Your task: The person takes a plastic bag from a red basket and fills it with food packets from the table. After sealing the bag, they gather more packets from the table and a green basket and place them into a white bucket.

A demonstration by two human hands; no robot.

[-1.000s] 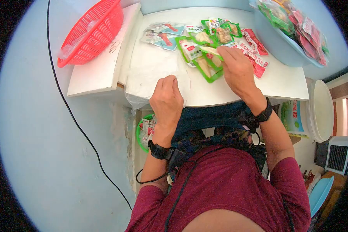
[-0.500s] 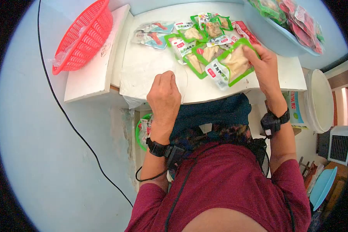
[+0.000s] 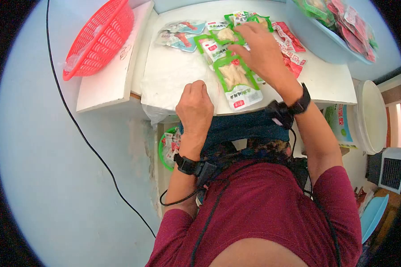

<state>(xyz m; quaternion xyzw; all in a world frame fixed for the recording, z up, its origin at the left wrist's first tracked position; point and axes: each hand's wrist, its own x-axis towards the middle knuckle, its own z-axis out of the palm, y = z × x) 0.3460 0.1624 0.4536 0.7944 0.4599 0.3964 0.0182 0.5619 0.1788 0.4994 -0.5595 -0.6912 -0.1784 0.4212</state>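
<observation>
Near the front edge of the white table, my left hand is closed on a thin clear plastic bag that lies flat. My right hand is over the pile of food packets, fingers apart, and hides some of them. In front of it lies a green-edged packet with pale contents, its white label end toward me. Other green-edged packets lie behind and to its left. Red packets are to the right of my hand. Two blue-grey packets lie further left.
A red basket stands at the left on a white board. At the back right, a pale blue tub holds more packets. A green basket with small packets is below the table. A white bucket stands at the right.
My right hand has let go of the green-edged packet, which now lies further left, turned, with its label toward me. That hand has moved left and away from me over the pile.
</observation>
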